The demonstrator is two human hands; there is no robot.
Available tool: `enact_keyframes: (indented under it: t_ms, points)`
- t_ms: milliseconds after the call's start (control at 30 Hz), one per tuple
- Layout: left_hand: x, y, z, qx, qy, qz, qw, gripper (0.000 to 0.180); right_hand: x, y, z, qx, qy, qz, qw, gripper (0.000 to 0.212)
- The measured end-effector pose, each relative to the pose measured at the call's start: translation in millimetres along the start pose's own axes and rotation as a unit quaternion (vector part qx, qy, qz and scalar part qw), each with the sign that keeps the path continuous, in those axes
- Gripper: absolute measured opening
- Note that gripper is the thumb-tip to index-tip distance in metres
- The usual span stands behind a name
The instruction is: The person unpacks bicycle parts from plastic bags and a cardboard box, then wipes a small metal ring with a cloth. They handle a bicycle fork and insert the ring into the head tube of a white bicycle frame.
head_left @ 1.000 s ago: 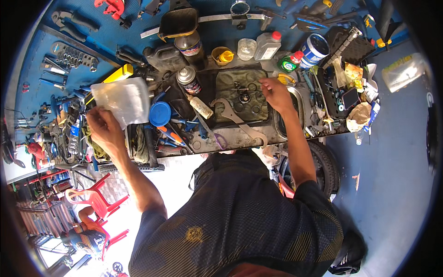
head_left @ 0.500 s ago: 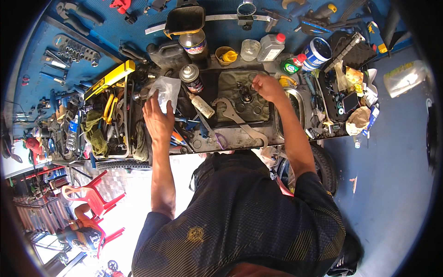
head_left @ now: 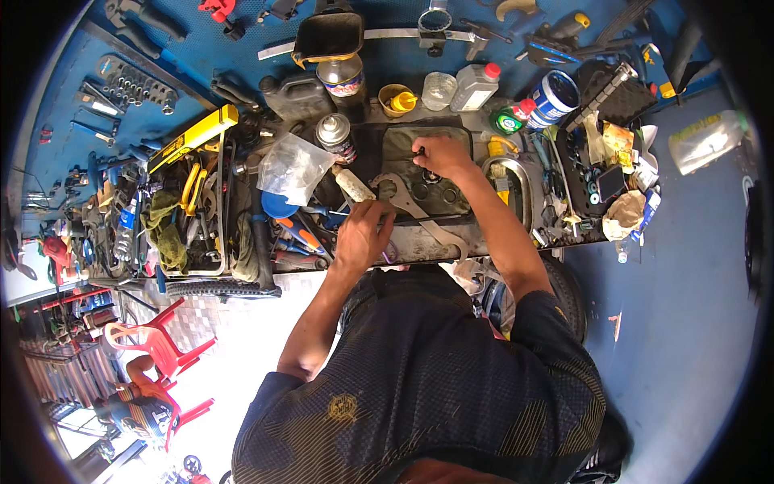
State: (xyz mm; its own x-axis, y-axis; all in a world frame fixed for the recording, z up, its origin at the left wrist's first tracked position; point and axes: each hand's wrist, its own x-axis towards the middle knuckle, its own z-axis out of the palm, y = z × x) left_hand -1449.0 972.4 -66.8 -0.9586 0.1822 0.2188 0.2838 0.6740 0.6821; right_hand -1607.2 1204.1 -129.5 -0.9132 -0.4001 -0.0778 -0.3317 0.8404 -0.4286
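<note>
My right hand (head_left: pixel 442 156) is over the dark tray (head_left: pixel 399 139), fingers pinched on a small dark part (head_left: pixel 419 153) whose kind I cannot make out. Below it, a small round metal part (head_left: pixel 431 175) and thin rings (head_left: pixel 450 194) lie in the tray. My left hand (head_left: pixel 363 235) is at the bench's near side, fingers loosely bent, with nothing visible in them. Just beyond its fingertips are a flat metal hook wrench (head_left: pixel 415 208), lying across the tray's near edge, and a small whitish bottle (head_left: pixel 351 185).
A clear plastic bag (head_left: pixel 294 169) lies over a blue round lid (head_left: pixel 279 205) beside a spray can (head_left: pixel 334 135). Screwdrivers (head_left: pixel 306 235) crowd the front left. Bottles, a yellow cup (head_left: pixel 397 100) and a blue-white tub (head_left: pixel 553 98) line the back. A brush (head_left: pixel 501 181) lies right.
My left hand has left the plastic bag and moved right, close to the wrench. My right hand has shifted left over the tray, lifting a small dark part. The bag now lies spread out.
</note>
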Motion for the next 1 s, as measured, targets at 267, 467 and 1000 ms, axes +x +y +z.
enact_keyframes:
  t_ms: [267, 467, 1000]
  points:
    - [-24, -19, 2, -0.03, -0.02, -0.03, 0.999, 0.014, 5, 21, -17, 0.128, 0.007, 0.051, 0.99, 0.024]
    - [-25, -18, -9, -0.033, -0.026, -0.056, 0.998, 0.014, 10, 34, -18, 0.176, -0.028, 0.086, 0.98, 0.023]
    - [-33, -24, -11, -0.043, -0.023, -0.047, 0.998, 0.014, 25, 47, -18, 0.043, 0.024, 0.112, 0.992, 0.028]
